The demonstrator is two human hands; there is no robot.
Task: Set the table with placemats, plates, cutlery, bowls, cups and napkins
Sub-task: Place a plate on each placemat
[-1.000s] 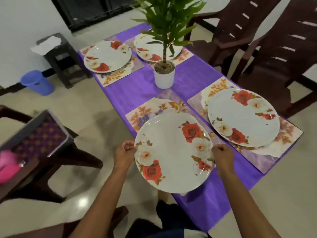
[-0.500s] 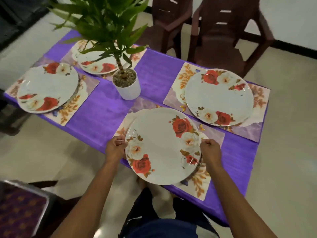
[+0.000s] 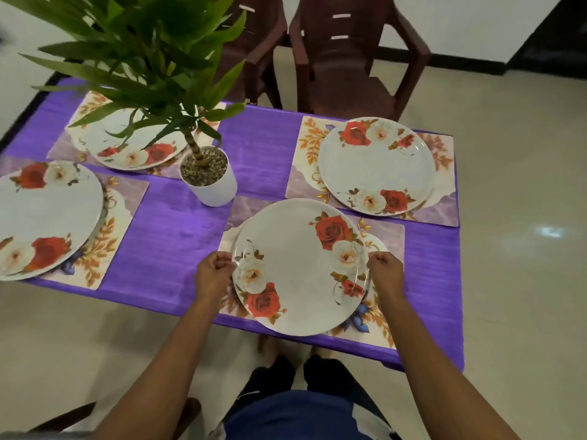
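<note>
Both hands grip the fourth plate over its mat; cutlery, bowls, cups, napkins remain.

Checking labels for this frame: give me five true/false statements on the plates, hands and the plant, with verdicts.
1. Both hands hold the near plate by its rim: the left hand and the right hand. True.
2. Four plates are in view. True.
3. The far right plate lies straight on the purple cloth. False: it lies on a placemat.
4. The plant pot is black. False: it is white.
5. Cutlery lies beside the plates. False: none is visible.
</note>
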